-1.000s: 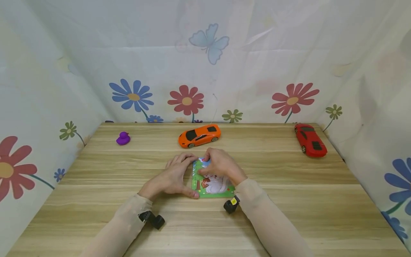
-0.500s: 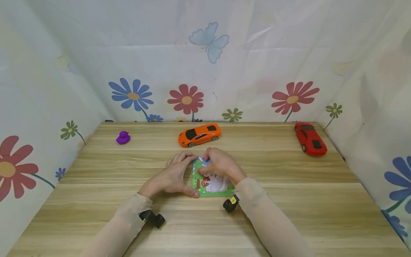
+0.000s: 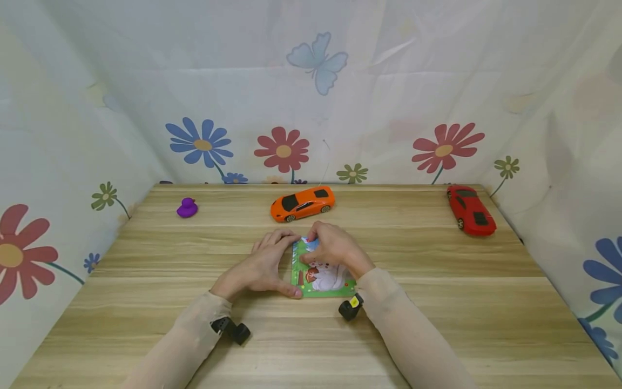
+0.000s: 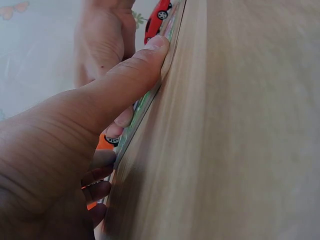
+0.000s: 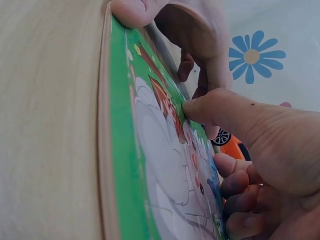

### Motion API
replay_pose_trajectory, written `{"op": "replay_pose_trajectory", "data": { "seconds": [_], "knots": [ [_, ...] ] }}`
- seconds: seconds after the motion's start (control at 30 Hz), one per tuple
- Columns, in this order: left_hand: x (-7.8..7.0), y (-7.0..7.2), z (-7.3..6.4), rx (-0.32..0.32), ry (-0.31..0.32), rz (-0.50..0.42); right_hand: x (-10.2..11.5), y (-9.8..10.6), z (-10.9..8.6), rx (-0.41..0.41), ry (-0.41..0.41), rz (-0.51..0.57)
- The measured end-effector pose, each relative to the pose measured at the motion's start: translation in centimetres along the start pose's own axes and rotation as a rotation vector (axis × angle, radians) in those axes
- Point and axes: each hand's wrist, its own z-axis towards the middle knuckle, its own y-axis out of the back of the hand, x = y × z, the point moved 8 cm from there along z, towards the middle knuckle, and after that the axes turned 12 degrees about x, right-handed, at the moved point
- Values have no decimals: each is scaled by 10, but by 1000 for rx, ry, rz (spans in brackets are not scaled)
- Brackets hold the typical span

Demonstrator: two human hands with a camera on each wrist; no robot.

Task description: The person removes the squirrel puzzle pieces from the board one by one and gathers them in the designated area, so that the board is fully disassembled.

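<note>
A flat jigsaw puzzle (image 3: 323, 281), with a green border and a cartoon white animal, lies on the wooden table between my hands. My left hand (image 3: 264, 266) holds its left side, thumb along the near corner and fingers at the far corner. In the left wrist view that thumb (image 4: 145, 62) lies straight over the edge. With my right hand (image 3: 337, 250) I grip the upper part, thumb pressed on the picture and fingers curled toward the far edge. Thin seams cross the picture in the right wrist view; my right hand hides its upper right.
Just behind the puzzle stands an orange toy car (image 3: 302, 204). A purple rubber duck (image 3: 187, 208) is at the back left, a red toy car (image 3: 471, 210) at the back right. Flowered white cloth (image 3: 379, 97) hangs around the table (image 3: 486, 324).
</note>
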Motion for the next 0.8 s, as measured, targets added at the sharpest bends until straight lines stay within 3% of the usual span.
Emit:
{"op": "replay_pose_trajectory", "data": {
  "seconds": [0.27, 0.57, 0.8],
  "knots": [
    [-1, 0, 1, 2, 7, 8, 1, 1, -2, -18, 14, 24],
    [-1, 0, 0, 5, 10, 3, 3, 4, -2, -98, 104, 15],
    [-2, 1, -1, -1, 6, -3, 7, 8, -9, -64, 204, -20]
  ]
}}
